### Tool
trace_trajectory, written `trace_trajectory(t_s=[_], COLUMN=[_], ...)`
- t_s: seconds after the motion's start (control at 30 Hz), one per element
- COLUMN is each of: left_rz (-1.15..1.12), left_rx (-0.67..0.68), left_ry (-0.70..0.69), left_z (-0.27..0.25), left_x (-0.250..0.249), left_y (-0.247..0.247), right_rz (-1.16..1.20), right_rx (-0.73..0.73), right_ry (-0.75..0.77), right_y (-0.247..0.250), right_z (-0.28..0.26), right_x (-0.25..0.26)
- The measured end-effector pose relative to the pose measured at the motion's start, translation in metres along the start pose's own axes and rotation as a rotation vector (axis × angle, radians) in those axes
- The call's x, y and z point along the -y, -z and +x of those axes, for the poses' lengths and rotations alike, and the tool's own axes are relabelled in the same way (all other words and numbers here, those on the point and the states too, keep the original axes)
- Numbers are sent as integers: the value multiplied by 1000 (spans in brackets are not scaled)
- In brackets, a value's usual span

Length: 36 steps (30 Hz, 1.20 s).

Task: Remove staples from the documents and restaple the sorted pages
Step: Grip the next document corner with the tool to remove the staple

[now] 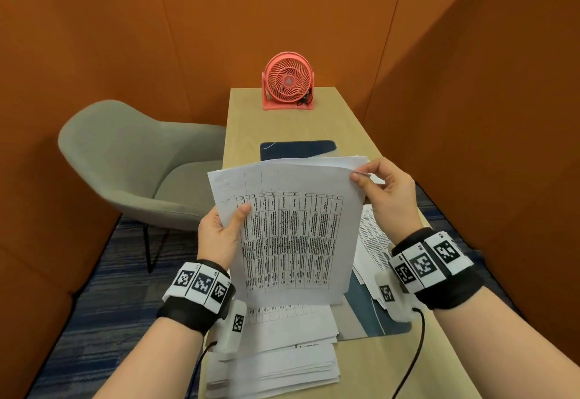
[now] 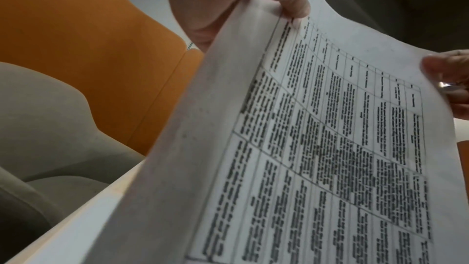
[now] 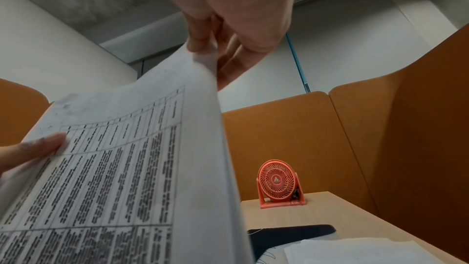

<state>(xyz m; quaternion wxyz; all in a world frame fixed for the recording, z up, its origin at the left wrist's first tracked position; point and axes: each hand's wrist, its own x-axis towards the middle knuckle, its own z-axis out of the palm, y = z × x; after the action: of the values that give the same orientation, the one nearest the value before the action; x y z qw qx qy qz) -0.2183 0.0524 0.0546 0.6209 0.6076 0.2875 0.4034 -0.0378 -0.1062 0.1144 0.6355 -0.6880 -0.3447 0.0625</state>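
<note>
A stapled-looking sheaf of white pages (image 1: 292,232) printed with a dense table is held up above the desk (image 1: 332,122), tilted toward me. My left hand (image 1: 233,216) grips its left edge, thumb on the top sheet (image 2: 304,148) and fingers behind. My right hand (image 1: 368,179) pinches the upper right corner, where the sheets (image 3: 114,168) fan apart slightly. A small shiny metal piece (image 2: 446,85) shows at the right fingers; I cannot tell what it is. In the right wrist view the left thumb (image 3: 43,146) lies on the page.
Several loose paper stacks (image 1: 282,364) lie at the desk's near edge and more printed sheets (image 1: 373,241) at the right, on a blue mat (image 1: 298,149). A pink desk fan (image 1: 288,81) stands at the far end. A grey chair (image 1: 131,163) is left; orange partitions (image 1: 470,116) surround.
</note>
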Motion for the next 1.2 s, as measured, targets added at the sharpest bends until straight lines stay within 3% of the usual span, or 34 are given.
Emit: trace_trajectory(t_s=[0.13, 0.33, 0.47, 0.57, 0.67, 0.77, 0.97, 1.2], left_rz=[32, 97, 650, 843, 818, 697, 604, 540], left_rx=[7, -106, -166, 92, 316, 397, 384, 319], left_ry=[-7, -125, -524, -740, -688, -614, -638, -542], left_z=[-2, 0, 10, 23, 30, 33, 32, 28], left_x=[-1, -10, -36, -46, -54, -57, -56, -58], left_y=[-3, -5, -22, -37, -47, -50, -48, -48], right_rz=[-34, -10, -32, -53, -95, -99, -83, 22], right_rx=[-32, -13, 41, 102, 140, 136, 136, 100], right_ry=[6, -13, 76, 133, 195, 228, 223, 104], right_y=[-2, -1, -9, -22, -28, -28, -26, -29], right_z=[0, 1, 0, -1, -1, -1, -6, -11], right_x=[-1, -3, 3, 7, 8, 9, 8, 9])
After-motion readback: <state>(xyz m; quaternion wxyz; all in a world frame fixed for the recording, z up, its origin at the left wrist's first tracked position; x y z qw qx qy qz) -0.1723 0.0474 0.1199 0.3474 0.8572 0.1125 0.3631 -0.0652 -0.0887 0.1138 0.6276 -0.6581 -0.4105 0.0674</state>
